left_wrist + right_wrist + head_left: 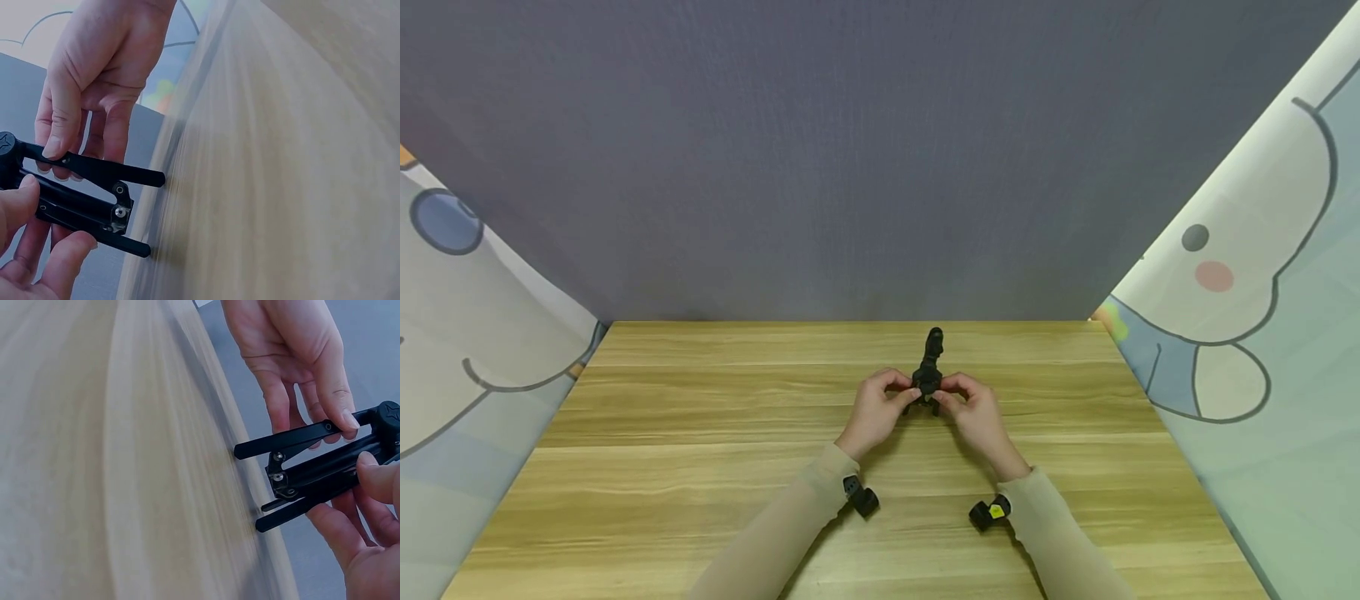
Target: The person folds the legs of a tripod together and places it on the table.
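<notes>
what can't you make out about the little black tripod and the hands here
- Head view: the mini tripod is too small to show its leg joints; both hands cover its middle.
- Left wrist view: the tripod head is cut off by the left edge; the left hand is partly out of frame.
- Right wrist view: the right hand runs off the edge; the table is blurred.

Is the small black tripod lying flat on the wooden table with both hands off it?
No: the small black tripod stands upright on the wooden table, with the left hand and right hand both pinching it.
</notes>
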`<state>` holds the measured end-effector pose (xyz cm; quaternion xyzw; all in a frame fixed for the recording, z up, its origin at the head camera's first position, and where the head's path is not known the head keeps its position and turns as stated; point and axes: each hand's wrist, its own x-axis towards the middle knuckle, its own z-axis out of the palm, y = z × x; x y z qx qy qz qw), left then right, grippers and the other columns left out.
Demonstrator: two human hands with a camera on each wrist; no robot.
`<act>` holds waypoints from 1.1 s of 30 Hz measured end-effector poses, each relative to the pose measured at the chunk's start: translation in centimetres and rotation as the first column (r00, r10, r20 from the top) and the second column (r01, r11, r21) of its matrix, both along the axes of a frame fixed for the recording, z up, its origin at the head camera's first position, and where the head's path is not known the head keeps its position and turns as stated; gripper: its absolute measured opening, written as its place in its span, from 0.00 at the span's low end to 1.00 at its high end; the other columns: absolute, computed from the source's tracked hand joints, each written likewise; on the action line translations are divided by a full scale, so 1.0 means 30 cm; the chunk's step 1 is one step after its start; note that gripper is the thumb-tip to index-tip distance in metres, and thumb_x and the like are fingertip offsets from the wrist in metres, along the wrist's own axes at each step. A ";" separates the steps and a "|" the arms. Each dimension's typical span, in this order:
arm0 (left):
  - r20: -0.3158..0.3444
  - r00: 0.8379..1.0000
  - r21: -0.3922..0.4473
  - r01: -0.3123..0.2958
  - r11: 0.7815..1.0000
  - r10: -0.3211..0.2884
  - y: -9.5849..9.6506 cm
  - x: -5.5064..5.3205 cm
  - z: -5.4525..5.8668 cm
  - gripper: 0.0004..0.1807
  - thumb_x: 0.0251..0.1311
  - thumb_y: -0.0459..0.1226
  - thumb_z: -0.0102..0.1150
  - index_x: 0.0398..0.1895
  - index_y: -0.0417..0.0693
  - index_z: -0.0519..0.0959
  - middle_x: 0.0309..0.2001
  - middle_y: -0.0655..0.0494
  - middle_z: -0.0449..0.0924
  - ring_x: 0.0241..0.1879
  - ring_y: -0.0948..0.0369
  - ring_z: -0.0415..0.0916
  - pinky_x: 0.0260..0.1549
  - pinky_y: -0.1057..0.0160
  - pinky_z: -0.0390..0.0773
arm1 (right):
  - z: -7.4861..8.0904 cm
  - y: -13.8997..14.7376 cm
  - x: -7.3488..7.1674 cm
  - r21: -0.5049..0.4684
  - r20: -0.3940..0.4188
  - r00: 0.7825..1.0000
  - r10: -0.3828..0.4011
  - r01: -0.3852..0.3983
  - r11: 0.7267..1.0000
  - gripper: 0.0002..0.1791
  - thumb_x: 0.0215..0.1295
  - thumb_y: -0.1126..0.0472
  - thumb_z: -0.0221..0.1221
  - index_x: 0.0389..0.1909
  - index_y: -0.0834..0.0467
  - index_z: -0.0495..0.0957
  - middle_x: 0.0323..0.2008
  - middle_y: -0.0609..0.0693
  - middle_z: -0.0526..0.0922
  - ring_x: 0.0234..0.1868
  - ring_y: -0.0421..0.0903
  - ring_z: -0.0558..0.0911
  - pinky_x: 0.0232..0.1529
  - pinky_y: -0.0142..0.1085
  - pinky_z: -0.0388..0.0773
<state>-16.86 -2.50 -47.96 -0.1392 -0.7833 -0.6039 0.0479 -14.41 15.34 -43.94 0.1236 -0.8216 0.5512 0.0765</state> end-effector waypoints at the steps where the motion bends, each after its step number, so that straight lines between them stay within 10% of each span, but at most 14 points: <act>1: 0.000 1.000 0.000 0.001 1.000 -0.001 0.000 0.000 0.000 0.02 0.61 0.34 0.68 0.32 0.47 0.84 0.37 0.58 0.81 0.42 0.59 0.79 0.44 0.58 0.78 | -0.001 0.000 0.000 -0.004 0.005 1.000 0.003 -0.003 1.000 0.03 0.62 0.77 0.62 0.34 0.69 0.82 0.36 0.61 0.85 0.39 0.56 0.84 0.40 0.40 0.82; 8: 0.016 1.000 -0.010 0.020 1.000 -0.020 -0.005 -0.002 0.002 0.03 0.62 0.34 0.68 0.35 0.44 0.84 0.39 0.57 0.82 0.44 0.58 0.79 0.43 0.58 0.79 | -0.002 0.002 -0.004 -0.035 0.030 1.000 0.007 -0.006 0.999 0.03 0.62 0.77 0.63 0.35 0.69 0.83 0.37 0.60 0.85 0.42 0.57 0.83 0.42 0.35 0.80; 18: 0.032 0.998 -0.028 0.049 0.998 -0.048 -0.013 -0.008 0.003 0.04 0.63 0.33 0.67 0.39 0.47 0.85 0.41 0.58 0.82 0.46 0.58 0.78 0.43 0.59 0.80 | 0.006 0.028 -0.008 -0.094 0.063 0.998 0.014 -0.008 0.996 0.08 0.62 0.73 0.65 0.41 0.71 0.82 0.42 0.62 0.84 0.48 0.53 0.82 0.57 0.54 0.73; 33: 0.040 0.997 -0.094 0.063 0.994 -0.060 -0.023 -0.017 0.009 0.08 0.67 0.35 0.62 0.47 0.45 0.83 0.43 0.55 0.82 0.44 0.59 0.78 0.38 0.62 0.79 | 0.027 0.092 0.008 -0.077 -0.017 1.000 0.005 -0.006 0.997 0.08 0.60 0.76 0.65 0.40 0.74 0.81 0.40 0.66 0.85 0.44 0.52 0.83 0.50 0.28 0.76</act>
